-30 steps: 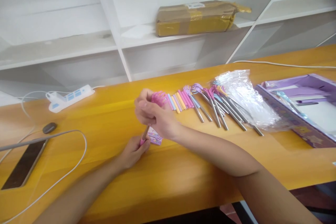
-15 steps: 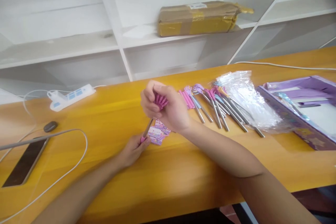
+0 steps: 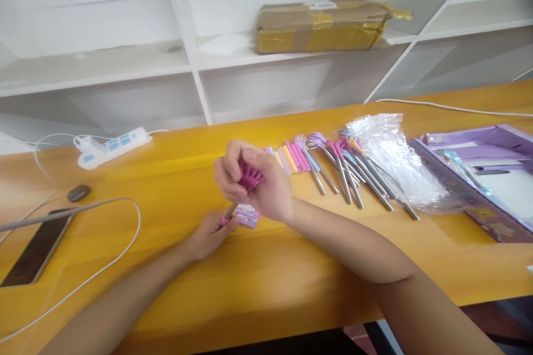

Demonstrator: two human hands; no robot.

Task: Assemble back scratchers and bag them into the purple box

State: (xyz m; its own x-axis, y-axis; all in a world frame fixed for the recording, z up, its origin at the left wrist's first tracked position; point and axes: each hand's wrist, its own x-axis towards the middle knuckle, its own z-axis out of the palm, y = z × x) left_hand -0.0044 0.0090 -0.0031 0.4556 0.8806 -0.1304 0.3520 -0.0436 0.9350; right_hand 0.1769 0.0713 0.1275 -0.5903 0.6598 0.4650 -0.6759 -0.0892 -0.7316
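Observation:
A back scratcher with a pink claw head (image 3: 251, 177), a metal rod and a pink handle (image 3: 225, 221) is held between both hands. My right hand (image 3: 266, 183) curls its fingers around the claw head. Lower down, my left hand (image 3: 210, 233) is closed on the pink handle. Small printed purple cards (image 3: 247, 216) lie on the table just behind the left hand, partly covered by the right. To the right of my right hand is a row of coloured handle tubes (image 3: 291, 158). Beyond them lie several back scratchers (image 3: 343, 172) with metal rods and coloured claw heads.
Clear plastic bags (image 3: 400, 161) lie against the scratchers, with a purple open box (image 3: 478, 188) at the right. At the left are a power strip (image 3: 114, 147), a phone (image 3: 37, 247), a small black device (image 3: 78, 193) and cables. A taped carton (image 3: 320, 28) sits on the shelf behind.
My right hand has turned and closed further over the claw head, moving right, then slightly back left and down. My left hand keeps its grip on the handle.

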